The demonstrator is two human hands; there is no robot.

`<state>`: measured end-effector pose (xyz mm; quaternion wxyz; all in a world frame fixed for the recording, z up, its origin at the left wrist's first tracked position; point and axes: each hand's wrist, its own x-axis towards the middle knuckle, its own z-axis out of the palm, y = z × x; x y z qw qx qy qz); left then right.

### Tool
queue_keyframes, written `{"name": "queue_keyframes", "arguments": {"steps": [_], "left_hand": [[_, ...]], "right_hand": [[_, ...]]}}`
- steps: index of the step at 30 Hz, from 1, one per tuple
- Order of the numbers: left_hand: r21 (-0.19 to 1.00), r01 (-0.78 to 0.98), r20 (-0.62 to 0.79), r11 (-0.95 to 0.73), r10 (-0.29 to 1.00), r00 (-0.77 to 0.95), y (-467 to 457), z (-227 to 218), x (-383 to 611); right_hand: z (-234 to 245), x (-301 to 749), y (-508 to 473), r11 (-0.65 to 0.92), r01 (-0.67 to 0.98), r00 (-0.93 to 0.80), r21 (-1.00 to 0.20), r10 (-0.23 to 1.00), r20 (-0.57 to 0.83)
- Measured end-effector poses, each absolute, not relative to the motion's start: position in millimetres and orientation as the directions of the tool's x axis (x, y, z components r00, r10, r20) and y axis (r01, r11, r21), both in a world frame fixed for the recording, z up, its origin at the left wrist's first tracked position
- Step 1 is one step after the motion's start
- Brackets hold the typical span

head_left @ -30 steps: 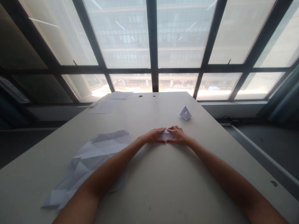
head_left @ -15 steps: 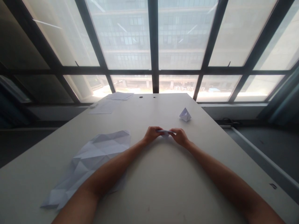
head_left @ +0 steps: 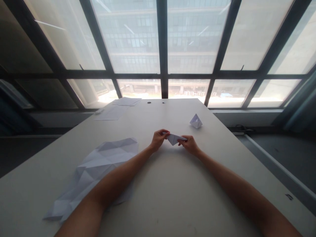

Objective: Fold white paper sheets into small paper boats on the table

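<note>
Two hands (head_left: 158, 140) (head_left: 190, 145), three folded papers (head_left: 174, 139) (head_left: 196, 121) (head_left: 98, 171), seemingly two flat sheets (head_left: 125, 101) (head_left: 111, 112).

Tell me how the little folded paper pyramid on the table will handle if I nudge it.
The folded paper pyramid looks very light, so a nudge would probably slide or tip it. Its creased, hollow-looking form seems fairly stiff at the folds, yet likely to crush under a firm squeeze. Its narrow top suggests it could topple rather easily.

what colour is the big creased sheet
The sheet is white, creases shaded grey, best in head view
</note>
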<state>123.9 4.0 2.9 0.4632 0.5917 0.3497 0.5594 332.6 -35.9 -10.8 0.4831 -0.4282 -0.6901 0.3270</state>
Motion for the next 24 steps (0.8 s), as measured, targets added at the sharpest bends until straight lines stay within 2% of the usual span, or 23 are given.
{"name": "queue_keyframes", "arguments": {"steps": [4,7,9,12,16,21,24], "left_hand": [[0.945,-0.202,0.283,-0.257,0.952,0.112,4.3,-1.2,126.6],[0.957,-0.227,0.211,-0.18,0.97,0.121,5.1,-3.8,127.7],[0.965,-0.233,0.159,-0.12,0.974,0.16,4.9,-4.4,127.8],[0.962,-0.275,0.081,0.005,0.95,0.301,3.2,-3.6,128.9],[0.95,-0.284,0.025,0.127,0.88,0.474,-0.7,-0.1,131.7],[0.957,-0.243,-0.005,0.158,0.848,0.53,-7.7,5.2,131.3],[0.982,-0.188,0.073,0.033,0.845,0.53,-13.2,6.4,132.1]], "right_hand": [[-10.7,328.0,-38.3,0.381,0.255,-0.167,-0.889,0.923,0.347],[-11.0,326.7,-39.5,0.412,0.286,-0.134,-0.865,0.911,0.39],[-9.9,327.8,-40.1,0.491,0.362,-0.115,-0.793,0.867,0.484],[-7.1,329.6,-41.5,0.589,0.513,-0.124,-0.624,0.77,0.625],[-5.5,326.5,-45.2,0.624,0.609,-0.231,-0.49,0.73,0.643],[-1.5,319.6,-53.5,0.669,0.571,-0.347,-0.476,0.722,0.599],[0.6,317.4,-54.5,0.639,0.565,-0.32,-0.522,0.753,0.576]]}}
